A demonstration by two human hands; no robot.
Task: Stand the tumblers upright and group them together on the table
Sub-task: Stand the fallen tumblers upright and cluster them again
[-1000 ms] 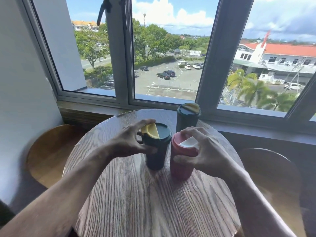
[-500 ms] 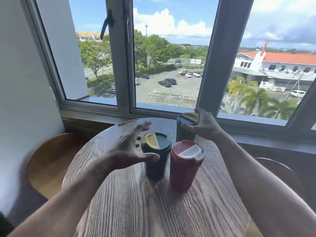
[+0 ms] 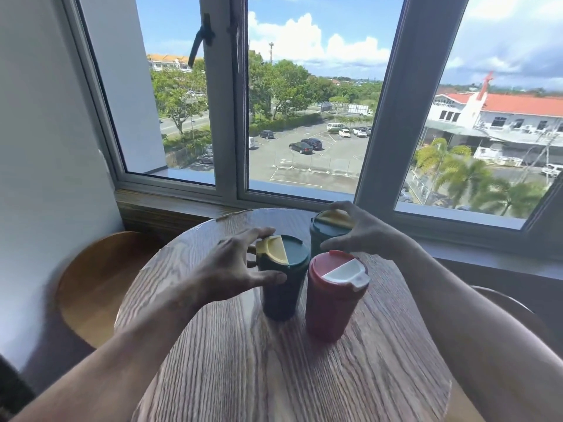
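Observation:
Three lidded tumblers stand upright on the round wooden table (image 3: 231,370). A dark green tumbler with a yellow lid flap (image 3: 281,293) is at the centre, and a red tumbler with a white flap (image 3: 330,309) stands close to its right. A second dark green tumbler (image 3: 320,237) stands just behind them near the window. My left hand (image 3: 231,269) hovers at the left of the front green tumbler, fingers spread around its lid without clasping it. My right hand (image 3: 368,236) lies over the back green tumbler's lid, fingers and thumb wrapped on it.
A round wooden stool seat (image 3: 97,281) sits low at the table's left, and another stool's edge (image 3: 502,300) shows at the right. The window sill (image 3: 170,205) and frame run just behind the table. A white wall (image 3: 45,178) closes the left side.
My left hand has let go of the front green tumbler and spread open. My right hand left the red tumbler, reached back and closed over the rear green tumbler.

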